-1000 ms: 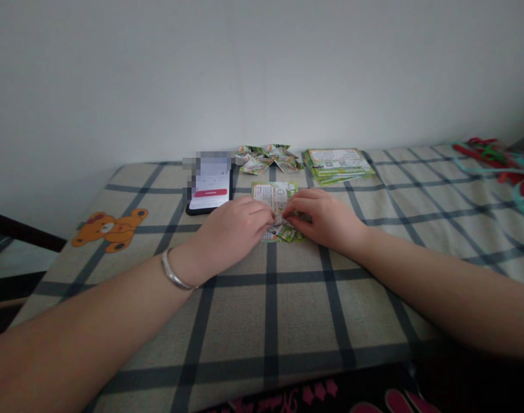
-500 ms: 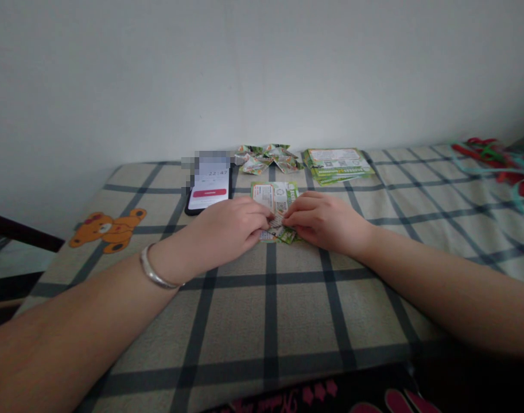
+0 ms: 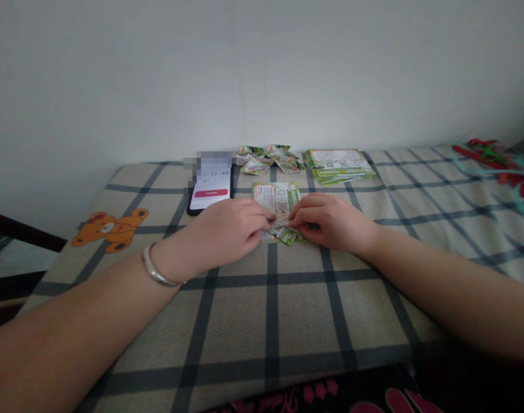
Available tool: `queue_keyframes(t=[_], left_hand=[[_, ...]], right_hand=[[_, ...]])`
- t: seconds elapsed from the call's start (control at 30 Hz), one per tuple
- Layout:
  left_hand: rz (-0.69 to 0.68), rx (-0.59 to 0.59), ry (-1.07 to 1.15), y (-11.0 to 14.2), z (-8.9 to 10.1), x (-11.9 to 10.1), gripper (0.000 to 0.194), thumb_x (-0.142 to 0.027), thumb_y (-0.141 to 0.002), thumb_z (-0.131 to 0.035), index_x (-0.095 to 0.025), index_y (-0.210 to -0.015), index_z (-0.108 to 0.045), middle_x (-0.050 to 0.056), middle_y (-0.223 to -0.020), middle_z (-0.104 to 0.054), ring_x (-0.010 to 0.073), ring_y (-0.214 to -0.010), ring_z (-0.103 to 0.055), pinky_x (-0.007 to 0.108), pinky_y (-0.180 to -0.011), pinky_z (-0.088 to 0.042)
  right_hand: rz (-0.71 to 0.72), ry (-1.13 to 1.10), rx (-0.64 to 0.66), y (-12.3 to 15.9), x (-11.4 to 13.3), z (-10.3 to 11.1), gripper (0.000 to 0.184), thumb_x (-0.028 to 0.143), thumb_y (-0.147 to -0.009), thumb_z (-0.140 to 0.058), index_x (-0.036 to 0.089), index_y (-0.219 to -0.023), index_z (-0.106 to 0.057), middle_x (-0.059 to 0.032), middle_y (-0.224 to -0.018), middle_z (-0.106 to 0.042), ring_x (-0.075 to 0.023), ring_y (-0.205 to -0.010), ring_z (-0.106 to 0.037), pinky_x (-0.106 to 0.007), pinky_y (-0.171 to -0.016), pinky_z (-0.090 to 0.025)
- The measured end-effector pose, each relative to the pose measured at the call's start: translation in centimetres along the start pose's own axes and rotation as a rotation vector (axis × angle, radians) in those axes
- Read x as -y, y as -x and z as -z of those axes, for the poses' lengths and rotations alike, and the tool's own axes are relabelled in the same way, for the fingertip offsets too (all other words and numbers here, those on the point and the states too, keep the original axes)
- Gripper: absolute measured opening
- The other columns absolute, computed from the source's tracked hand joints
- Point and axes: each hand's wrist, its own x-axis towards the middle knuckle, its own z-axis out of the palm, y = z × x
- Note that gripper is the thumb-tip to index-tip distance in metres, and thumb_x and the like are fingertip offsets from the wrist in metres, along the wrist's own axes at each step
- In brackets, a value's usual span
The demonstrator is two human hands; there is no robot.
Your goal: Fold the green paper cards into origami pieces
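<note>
A green-and-white printed leaflet (image 3: 266,195) lies on the tablecloth between my hands, its near part folded over into creased flaps. My left hand (image 3: 233,229), with a silver bangle at the wrist, has its fingers bent together and the tips pressed on the leaflet's fold. From the other side, my right hand (image 3: 330,222) is closed, thumb and fingertips pinching the leaflet's right part near the fold. Parts of the leaflet's sides are hidden under my fingers.
Beyond the left hand a phone (image 3: 210,198) shows a running timer. Several folded paper pieces (image 3: 270,159) sit near the wall, beside a stack of similar leaflets (image 3: 341,163). Red and teal ribbons (image 3: 494,163) lie far right. A bear figure (image 3: 111,229) is at the left.
My right fingertips have shifted slightly to the right along the fold, showing more of the creased flap. The left hand stays nearly where it was, still on the leaflet.
</note>
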Motion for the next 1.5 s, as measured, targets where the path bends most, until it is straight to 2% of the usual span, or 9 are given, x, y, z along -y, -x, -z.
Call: queue_keyframes(t=[0.1,0.27,0.4,0.47,0.57,0.67,0.8,1.07,1.5], left_hand=[[0.077,-0.006,-0.023,-0.2,-0.3,-0.5,0.018,-0.023,-0.088,-0.057,-0.013,-0.098,-0.068,0.01,-0.104,-0.07,0.0247,-0.1,-0.063,0.041,-0.089,-0.052],[0.164,-0.071,0.062,-0.3,-1.0,-0.8,0.007,-0.018,-0.086,-0.059,-0.016,-0.091,-0.063,0.007,-0.102,-0.067,0.0227,-0.101,-0.061,0.039,-0.09,-0.05],[0.264,-0.157,0.153,-0.2,-1.2,-1.0,0.019,-0.015,-0.082,-0.063,-0.016,-0.1,-0.057,0.005,-0.102,-0.065,0.0208,-0.097,-0.061,0.036,-0.087,-0.05],[0.301,-0.181,0.181,-0.1,-1.3,-1.1,0.024,-0.014,-0.082,-0.064,-0.016,-0.105,-0.056,0.005,-0.1,-0.065,0.0193,-0.092,-0.062,0.035,-0.082,-0.051],[0.267,-0.189,0.176,-0.1,-1.4,-0.9,0.023,-0.012,-0.083,-0.063,-0.017,-0.105,-0.058,0.004,-0.098,-0.066,0.0191,-0.091,-0.062,0.034,-0.082,-0.05],[0.17,-0.139,0.105,-0.2,-1.3,-0.7,0.008,-0.015,-0.086,-0.061,-0.018,-0.092,-0.065,0.003,-0.09,-0.067,0.0208,-0.091,-0.06,0.036,-0.082,-0.049],[0.076,-0.103,-0.001,-0.4,-0.8,-0.6,0.01,-0.017,-0.087,-0.06,-0.018,-0.086,-0.07,0.004,-0.086,-0.068,0.0216,-0.087,-0.06,0.037,-0.079,-0.049],[0.068,-0.044,-0.091,-0.3,-0.3,-1.2,0.016,-0.018,-0.09,-0.055,-0.016,-0.087,-0.071,0.008,-0.087,-0.067,0.0238,-0.09,-0.06,0.039,-0.081,-0.051],[0.172,-0.075,-0.126,-0.3,-0.6,-1.7,0.019,-0.024,-0.09,-0.054,-0.014,-0.082,-0.069,0.007,-0.082,-0.067,0.0244,-0.084,-0.06,0.04,-0.075,-0.05]], right_hand=[[-0.019,0.016,-0.03,-0.2,0.1,0.0,0.015,0.011,-0.084,-0.056,0.016,-0.092,-0.069,-0.0088,-0.097,-0.067,-0.02,-0.091,-0.06,-0.033,-0.083,-0.047],[-0.117,-0.067,-0.094,-0.5,0.1,-0.5,0.022,0.006,-0.081,-0.053,0.017,-0.095,-0.066,-0.0071,-0.096,-0.065,-0.0163,-0.085,-0.059,-0.028,-0.076,-0.047],[-0.26,-0.154,-0.146,-0.6,0.4,-0.9,0.03,0.005,-0.075,-0.057,0.016,-0.103,-0.061,-0.0032,-0.09,-0.064,-0.0107,-0.067,-0.054,-0.023,-0.062,-0.044],[-0.271,-0.173,-0.137,-0.6,0.5,-1.0,0.035,0.005,-0.075,-0.058,0.016,-0.109,-0.058,-0.0021,-0.087,-0.065,-0.0107,-0.066,-0.055,-0.023,-0.062,-0.044],[-0.181,-0.105,-0.106,-0.6,0.6,-0.9,0.03,0.006,-0.08,-0.056,0.016,-0.107,-0.063,-0.0039,-0.087,-0.067,-0.0138,-0.075,-0.059,-0.025,-0.069,-0.046],[-0.043,-0.025,-0.071,-0.6,0.6,-0.8,0.024,0.009,-0.084,-0.054,0.017,-0.099,-0.07,-0.0069,-0.092,-0.069,-0.0171,-0.086,-0.061,-0.029,-0.077,-0.046],[0.038,0.042,-0.021,-0.5,1.0,-0.3,0.023,0.013,-0.087,-0.054,0.019,-0.098,-0.073,-0.0069,-0.094,-0.07,-0.0176,-0.084,-0.061,-0.03,-0.077,-0.046],[-0.015,0.099,0.026,-0.6,1.7,0.1,0.018,0.022,-0.09,-0.056,0.018,-0.093,-0.073,-0.0072,-0.092,-0.07,-0.0185,-0.082,-0.061,-0.031,-0.075,-0.044],[-0.078,0.195,0.051,-1.1,2.5,-0.3,0.021,0.021,-0.091,-0.05,0.016,-0.092,-0.07,-0.0075,-0.088,-0.066,-0.0196,-0.081,-0.058,-0.031,-0.074,-0.041]])
